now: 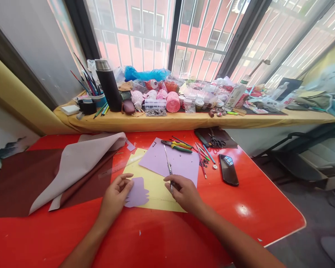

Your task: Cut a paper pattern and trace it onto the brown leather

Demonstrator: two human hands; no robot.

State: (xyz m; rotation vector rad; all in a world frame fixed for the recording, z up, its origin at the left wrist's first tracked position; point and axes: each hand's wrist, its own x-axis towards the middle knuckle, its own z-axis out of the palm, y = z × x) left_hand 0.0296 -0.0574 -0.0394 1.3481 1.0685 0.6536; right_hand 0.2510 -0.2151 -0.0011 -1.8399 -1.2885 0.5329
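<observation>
My left hand (pixel 119 190) pinches the left edge of a purple paper cutout (pixel 138 193) with a wavy, notched outline. The cutout lies over a yellow sheet (pixel 159 197) on the red table. In my right hand (pixel 184 190) is a slim tool (pixel 169 163) with a long silvery pointed blade and a dark handle, its tip directed away from me; whether it is a knife or closed scissors I cannot tell. Beneath the blade rests a larger purple sheet (pixel 184 167), partly covering the yellow one. My right fingers wrap around the tool's handle.
Pliers (pixel 178 146) lie on the purple sheet's far edge, with pencils (pixel 201 160) to their right. Black-handled scissors (pixel 216 140) and a phone (pixel 228 170) are farther right. Brown material (pixel 80 171) covers the left. A crowded sill with a thermos (pixel 108 85) runs behind.
</observation>
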